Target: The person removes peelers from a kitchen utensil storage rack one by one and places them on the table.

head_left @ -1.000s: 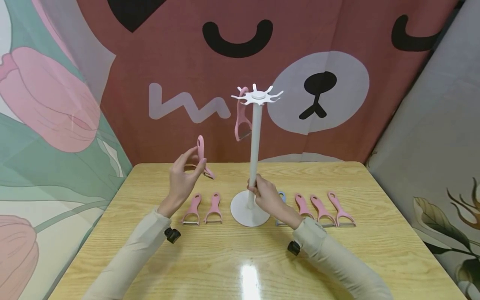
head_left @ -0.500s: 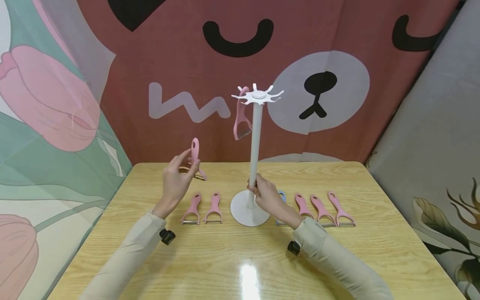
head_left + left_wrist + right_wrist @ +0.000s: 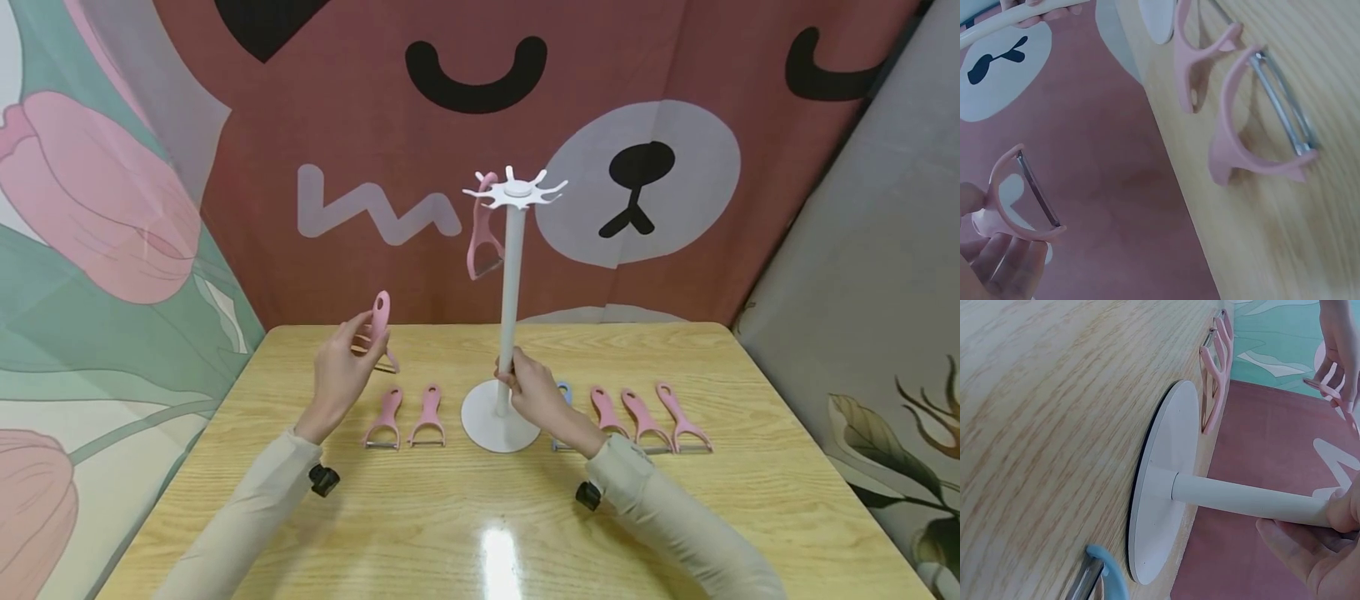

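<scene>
My left hand (image 3: 341,375) pinches a pink peeler (image 3: 381,315) between thumb and fingers, its handle hole up and its blade end down, above the left part of the table. In the left wrist view the held peeler's metal blade (image 3: 1038,190) shows beyond the fingers. My right hand (image 3: 534,390) grips the lower pole of a white hanging stand (image 3: 511,283), just over its round base (image 3: 480,417). One pink peeler (image 3: 480,242) hangs by its handle from a left arm of the stand's top. Two pink peelers (image 3: 428,415) lie left of the base.
Right of the base lie a blue peeler (image 3: 564,392), partly hidden by my right hand, and several pink peelers (image 3: 641,417) in a row. The wooden table (image 3: 420,517) meets a printed cloth backdrop (image 3: 360,108) at its far edge.
My left hand has moved left and down with the pink peeler, away from the stand. The right hand keeps its place on the pole, and the hanging peeler has barely shifted.
</scene>
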A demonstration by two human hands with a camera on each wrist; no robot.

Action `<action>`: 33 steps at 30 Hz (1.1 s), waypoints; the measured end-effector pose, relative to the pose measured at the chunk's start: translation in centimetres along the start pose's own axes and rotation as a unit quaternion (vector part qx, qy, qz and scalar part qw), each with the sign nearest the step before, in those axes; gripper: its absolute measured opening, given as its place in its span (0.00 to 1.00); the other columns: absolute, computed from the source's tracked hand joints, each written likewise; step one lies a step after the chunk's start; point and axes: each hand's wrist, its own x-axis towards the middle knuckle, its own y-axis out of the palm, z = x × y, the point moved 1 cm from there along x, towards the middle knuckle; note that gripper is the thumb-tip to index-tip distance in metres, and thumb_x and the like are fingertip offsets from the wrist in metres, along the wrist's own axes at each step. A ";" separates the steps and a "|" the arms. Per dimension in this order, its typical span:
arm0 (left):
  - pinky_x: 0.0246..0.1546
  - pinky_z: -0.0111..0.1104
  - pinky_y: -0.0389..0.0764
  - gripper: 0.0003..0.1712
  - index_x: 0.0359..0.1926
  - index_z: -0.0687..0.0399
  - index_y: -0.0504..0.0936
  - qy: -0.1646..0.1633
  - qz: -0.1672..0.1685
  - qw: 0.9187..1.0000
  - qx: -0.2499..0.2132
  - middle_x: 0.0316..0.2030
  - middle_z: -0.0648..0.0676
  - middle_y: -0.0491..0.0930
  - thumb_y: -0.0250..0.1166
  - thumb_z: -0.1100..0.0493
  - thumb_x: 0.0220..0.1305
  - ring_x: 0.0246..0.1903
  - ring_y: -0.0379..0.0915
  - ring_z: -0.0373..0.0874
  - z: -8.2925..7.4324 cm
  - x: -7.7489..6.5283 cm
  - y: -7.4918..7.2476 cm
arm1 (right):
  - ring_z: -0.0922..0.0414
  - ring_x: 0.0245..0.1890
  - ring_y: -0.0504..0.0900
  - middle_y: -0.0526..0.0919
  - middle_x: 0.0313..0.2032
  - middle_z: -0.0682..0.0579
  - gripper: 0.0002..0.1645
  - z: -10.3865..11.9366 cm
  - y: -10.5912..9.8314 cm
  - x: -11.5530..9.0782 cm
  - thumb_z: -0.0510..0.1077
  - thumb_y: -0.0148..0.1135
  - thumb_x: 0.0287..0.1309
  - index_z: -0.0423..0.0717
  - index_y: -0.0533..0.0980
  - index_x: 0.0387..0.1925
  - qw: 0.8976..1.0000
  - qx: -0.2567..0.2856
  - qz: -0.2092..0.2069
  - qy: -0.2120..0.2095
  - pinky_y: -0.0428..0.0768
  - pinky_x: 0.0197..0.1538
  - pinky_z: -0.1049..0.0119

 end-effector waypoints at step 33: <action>0.15 0.36 0.68 0.19 0.49 0.71 0.82 -0.080 0.127 0.978 0.148 0.27 0.59 0.81 0.67 0.61 0.61 0.17 0.69 0.46 4.1 -3.8 -1.9 | 0.49 0.37 0.84 0.80 0.34 0.48 0.05 0.0 -0.1 0.0 0.34 0.57 0.68 0.38 0.72 0.44 1.000 0.000 0.005 0.014 0.85 0.38 0.56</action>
